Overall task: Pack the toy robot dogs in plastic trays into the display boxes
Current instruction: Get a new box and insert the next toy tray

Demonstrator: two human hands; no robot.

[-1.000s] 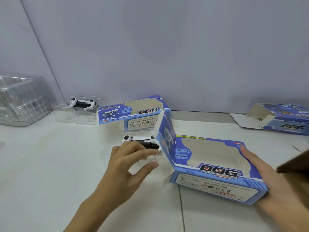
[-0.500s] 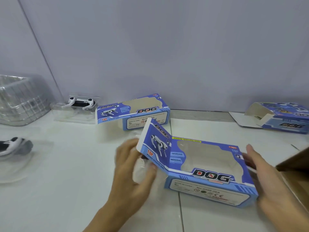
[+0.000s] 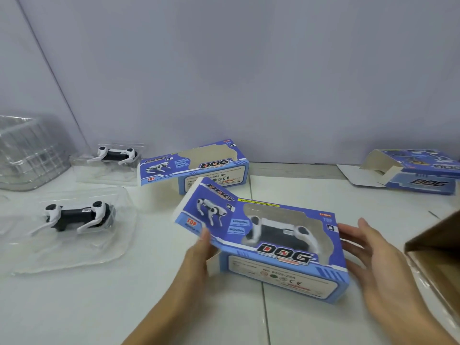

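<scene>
**Dog seated in box, left end still open**

At lower centre of the frame, the box is lying on the table with a dog showing through its window, so the tray appears to be inside already. The left hand is sitting at the box's open left end, fingers reaching under the raised flap; whether it is pinching the flap or only propping it, I cannot tell. The right hand is lying flat and open against the right end, fingers straight, bracing it.

At left centre a second dog is waiting in its clear tray; a third dog is sitting in a tray at upper left, just beside an empty box. Another box is lying open at the far right, and a brown carton is cutting into the right edge.

What could go wrong: the flap is standing tilted up, and if it is being folded while the tray's edge is protruding, the card could crease or the tray could be pushed askew. With the right hand only pressing, not gripping, a firm push from the left could slide the whole box towards the carton. The thin side tab could also buckle if tucked outside the wall.
</scene>
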